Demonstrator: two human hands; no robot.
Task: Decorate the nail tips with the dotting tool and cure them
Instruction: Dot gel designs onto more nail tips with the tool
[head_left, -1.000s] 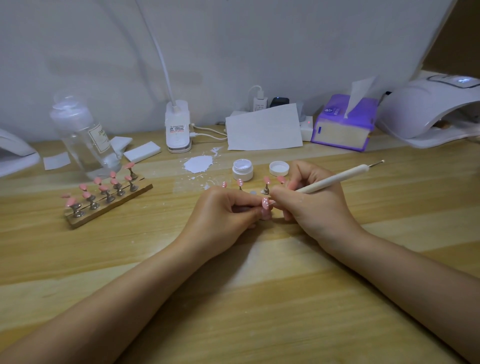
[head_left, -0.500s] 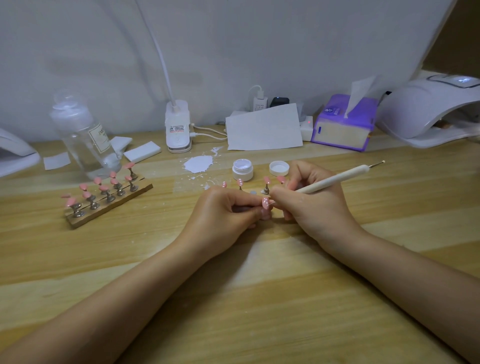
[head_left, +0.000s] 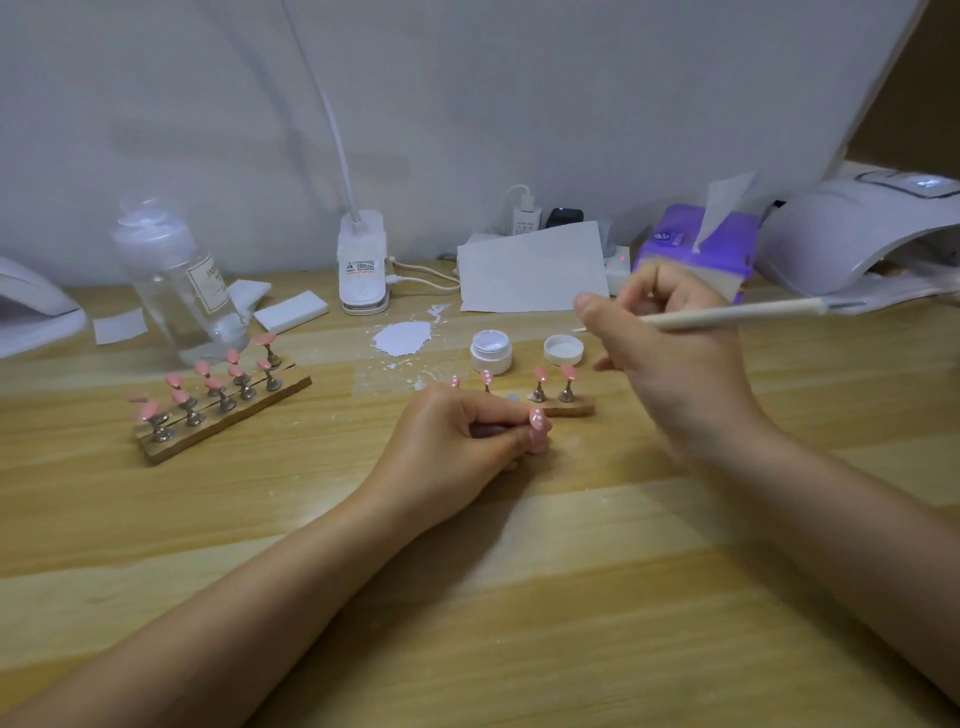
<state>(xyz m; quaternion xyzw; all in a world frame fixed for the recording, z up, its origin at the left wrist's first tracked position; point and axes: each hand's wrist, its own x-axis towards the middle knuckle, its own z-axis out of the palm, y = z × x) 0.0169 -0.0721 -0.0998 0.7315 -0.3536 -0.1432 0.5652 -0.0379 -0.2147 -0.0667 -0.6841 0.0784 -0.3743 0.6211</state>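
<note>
We see the L hand (head_left: 457, 441) resting on the wooden table (head_left: 519, 623), fingers curled, pinching a pink nail tip (head_left: 537, 422) w/ white dots on it between thumb and fingertips. We use the open gel jar (head_left: 491, 351) as landmark: that held tip sits in front of the jar, slightly to its right, nearer us. R hand (head_left: 670, 358) is lifted right of the jar, motion-blurred, fingers wrapped round the dotting tool (head_left: 737, 313); the tool's shaft runs out rightward, its working end looks to point toward the jar, but we can't tell if it touches anything (blur). Jar lid (head_left: 563, 349) lies just right of the jar, partly beside the R hand. Directly in front of the jar is a small wooden stand (head_left: 566, 410) w/ pink tips on metal posts, partly hidden by the L hand. Well left of the jar: second wooden stand (head_left: 223, 410) carrying approx. ten pink tips in 2 rows. Clear bottle (head_left: 176, 280) stands behind that, far left of jar. White spill patch (head_left: 402, 338) just left of the jar. Behind the jar: white paper sheet (head_left: 532, 270), clip lamp base (head_left: 362, 270) back-left. Far right & behind: purple tissue pack (head_left: 675, 244), then the curing lamp (head_left: 857, 234) at the table edge.
</note>
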